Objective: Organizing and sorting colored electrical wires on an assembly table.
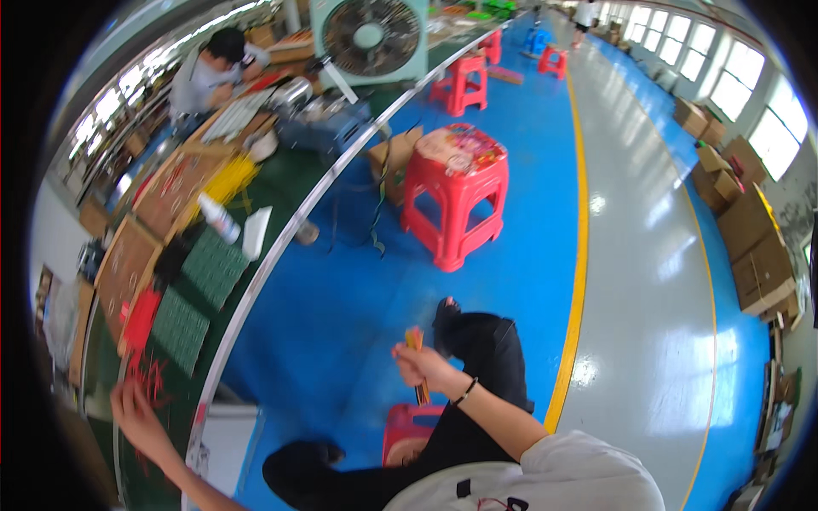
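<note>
- Centrally, just below the middle of the frame, the right hand [426, 368] is closed in a fist around a narrow bundle of thin yellow, orange and dark strips [414, 339]; the ends project above and below the fingers, and a dark band circles the wrist.
- At the lower left of the frame, the left hand [136, 419] reaches over the dark green, pale-edged surface [175, 413], its fingers at loose thin red strands [153, 379]; whether it pinches any of them cannot be told.
- Just above these strands lies a denser bright red pile [142, 317], beside a shallow brown tray with a light wooden rim [125, 264].
- Right of the pile, two flat green rectangular boards [181, 330] lie near each other.
- Farther up the left half, a white plastic bottle [219, 219] lies tilted near a white oblong piece [256, 232], with a heap of thin yellow strands [223, 189] above.
- At the upper left, a co-worker in a black cap [226, 44] bends over the work; a large pale green framed fan [368, 38] stands at the top.
- Near the upper centre, a red plastic stool [456, 192] with a patterned seat stands on the blue floor [341, 298].
</note>
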`<state>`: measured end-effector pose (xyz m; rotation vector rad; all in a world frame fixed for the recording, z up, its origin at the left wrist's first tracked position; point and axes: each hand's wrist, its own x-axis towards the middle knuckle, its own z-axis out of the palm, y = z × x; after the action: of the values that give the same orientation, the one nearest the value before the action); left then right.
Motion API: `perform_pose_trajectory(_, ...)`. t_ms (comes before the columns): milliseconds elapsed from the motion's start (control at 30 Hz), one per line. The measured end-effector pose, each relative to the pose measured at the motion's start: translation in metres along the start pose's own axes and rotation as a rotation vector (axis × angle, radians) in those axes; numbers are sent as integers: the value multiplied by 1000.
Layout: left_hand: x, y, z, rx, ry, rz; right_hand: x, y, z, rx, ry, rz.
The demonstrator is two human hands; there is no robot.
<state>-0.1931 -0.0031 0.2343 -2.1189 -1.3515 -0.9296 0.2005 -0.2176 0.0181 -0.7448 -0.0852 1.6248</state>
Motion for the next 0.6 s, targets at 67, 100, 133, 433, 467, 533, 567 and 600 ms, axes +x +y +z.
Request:
perform_pose_trajectory(67, 12, -20, 10, 367, -127, 29, -18, 0, 34, 118, -103, -19)
perform_pose_trajectory(100, 12, -18, 10, 368, -18, 44, -27, -2, 49, 168, -165, -25)
perform_pose_trajectory(133, 12, 1, -6, 203, 30, 63, -38, -3, 63, 176, -226, -30)
perform_pose_trajectory(433, -124, 166, -36, -704, -215, 40, -59, 36, 82, 261, -303, 37)
perform_pose_trajectory(467, -138, 176, -30, -789, -291, -39, -59, 40, 80, 251, -281, 59)
perform_pose_trajectory(533, -157, 196, -21, -1007, -410, -189, -58, 47, 73, 235, -260, 85)
perform_pose_trajectory(567, -167, 204, -19, -1140, -449, -267, -59, 50, 71, 242, -252, 99)
perform_pose_trajectory(600, -176, 209, -17, -1215, -472, -321, -60, 53, 70, 238, -226, 115)
